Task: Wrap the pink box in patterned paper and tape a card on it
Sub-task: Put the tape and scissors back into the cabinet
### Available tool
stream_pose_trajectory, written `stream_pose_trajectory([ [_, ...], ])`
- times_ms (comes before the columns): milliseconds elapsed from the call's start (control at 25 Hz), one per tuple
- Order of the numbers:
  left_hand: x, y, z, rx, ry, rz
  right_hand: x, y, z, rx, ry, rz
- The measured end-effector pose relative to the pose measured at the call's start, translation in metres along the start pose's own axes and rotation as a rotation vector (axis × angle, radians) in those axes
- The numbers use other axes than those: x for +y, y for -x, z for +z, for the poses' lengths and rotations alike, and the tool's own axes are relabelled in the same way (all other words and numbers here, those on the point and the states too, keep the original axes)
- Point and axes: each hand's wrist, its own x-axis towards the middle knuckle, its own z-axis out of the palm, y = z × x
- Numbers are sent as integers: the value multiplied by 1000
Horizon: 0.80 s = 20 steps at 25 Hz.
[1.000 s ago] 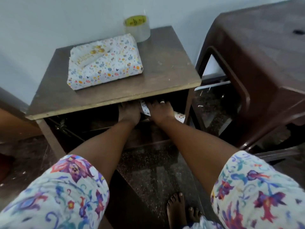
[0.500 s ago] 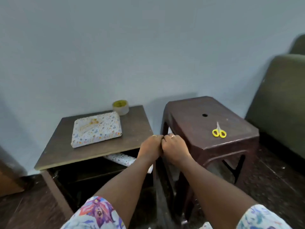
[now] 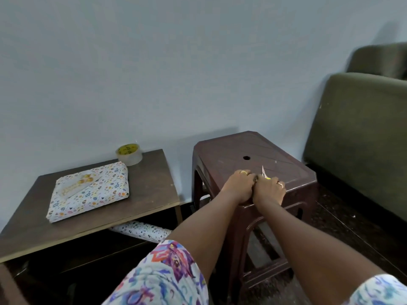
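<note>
Both hands have shifted from the stool's near-left corner onto its top, and now cover the scissors that lay free there half a second ago. View has dropped and swung slightly; table and stool unmoved.

Left hand (image 3: 239,186): on the brown plastic stool (image 3: 293,172), fingers curled, ring showing, knuckles pressed against the other hand. What those fingers hold, if anything, is hidden; cannot tell.

Right hand (image 3: 270,191): beside it, touching, ring showing. Fingers curled down over the handles of the scissors (image 3: 262,170). Only the pale blade tip and a sliver of yellow handle show, poking out between the two hands and pointing toward the wall. Whether the scissors are lifted off the stool or flat on it, cannot tell.

Wrapped box (image 3: 97,194): fully covered in white patterned paper, lying flat on the wooden table (image 3: 152,190), left of the stool and well apart from both hands. Card (image 3: 76,186) lies on its top face, toward the far-left corner, with gold decoration.

Tape roll (image 3: 129,154): clear, yellow core, standing at the table's back edge, just beyond the box's far corner.

Paper roll (image 3: 141,231): same pattern, lying on the shelf under the tabletop, its end sticking out toward the stool.

Olive sofa (image 3: 363,139) stands right of the stool. Floral sleeves (image 3: 167,274) at the bottom edge.
</note>
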Motion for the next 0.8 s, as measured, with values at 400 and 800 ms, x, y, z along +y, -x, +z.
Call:
stream_pose_trajectory([
  [400,-110,102,-78,217,184,-263,-123,51,-6,84,-414,-406],
  [800,-312,91,-132,118,-335,-900,-272,40,78,37,-629,-603],
])
